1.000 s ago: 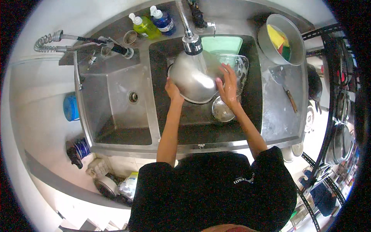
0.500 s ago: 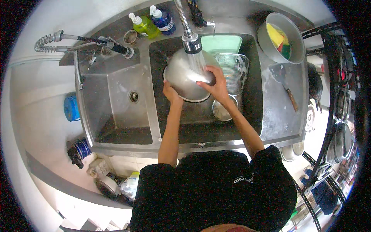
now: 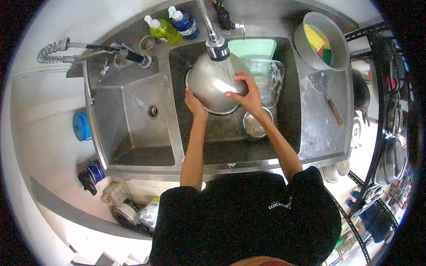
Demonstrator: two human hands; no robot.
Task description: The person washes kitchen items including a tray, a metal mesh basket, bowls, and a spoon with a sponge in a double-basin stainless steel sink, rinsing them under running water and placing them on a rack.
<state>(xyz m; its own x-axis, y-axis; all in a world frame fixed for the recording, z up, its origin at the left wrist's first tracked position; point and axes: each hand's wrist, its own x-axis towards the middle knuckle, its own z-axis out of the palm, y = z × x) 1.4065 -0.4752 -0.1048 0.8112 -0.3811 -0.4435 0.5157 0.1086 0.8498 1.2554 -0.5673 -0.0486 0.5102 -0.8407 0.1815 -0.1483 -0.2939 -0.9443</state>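
Observation:
A large shiny metal bowl [image 3: 213, 84] is tilted over the right sink basin, its rounded outside facing up. My left hand [image 3: 195, 104] grips its rim at the lower left. On its right side rests my right hand [image 3: 248, 95], thumb and fingers curved against the metal. Water runs from the spray faucet head [image 3: 218, 49] onto the bowl just above my right fingers. Behind and beside the bowl lie a pale green tray [image 3: 253, 48] and a wire-mesh basket [image 3: 266, 82]. A small round metal container [image 3: 256, 125] stands below my right wrist.
To the left is a second basin [image 3: 142, 128] with a drain and another spring faucet [image 3: 128, 52]. Green [image 3: 163, 31] and blue [image 3: 185, 25] pump bottles stand behind. On the right counter are a grey pot [image 3: 341, 46] holding sponges [image 3: 316, 42] and a wooden-handled turner [image 3: 333, 108]. Black shelving [image 3: 377, 146] stands at right.
The bowl and both hands keep nearly the same hold under the running water. The whole view has shifted very slightly.

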